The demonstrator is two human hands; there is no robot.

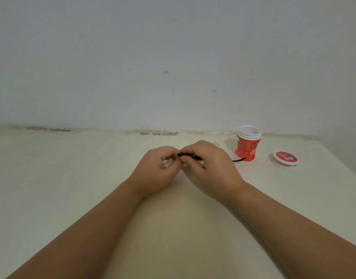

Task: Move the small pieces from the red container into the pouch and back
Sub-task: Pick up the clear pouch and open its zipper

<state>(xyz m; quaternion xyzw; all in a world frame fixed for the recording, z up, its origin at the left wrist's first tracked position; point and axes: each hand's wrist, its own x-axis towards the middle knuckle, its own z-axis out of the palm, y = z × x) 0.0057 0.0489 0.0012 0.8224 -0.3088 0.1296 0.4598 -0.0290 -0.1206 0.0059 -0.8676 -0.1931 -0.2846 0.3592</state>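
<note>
I log a red container [248,147], white-rimmed, upright, uncapped, at 1 o'clock. Its lid [286,158] lies flat at its 3 o'clock; the dark-edged pouch [190,156], mostly hidden, at its 9 o'clock.

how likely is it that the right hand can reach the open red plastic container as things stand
Probably yes: the red plastic container stands open close beside the right hand, nothing upright between them. But that hand and the left hand both pinch a thin dark strip, so it may need freeing first.

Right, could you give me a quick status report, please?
Left hand and right hand both pinch a dark strip, seemingly the pouch's edge. Red container upright, lid off beside it. Nothing blocking.
</note>
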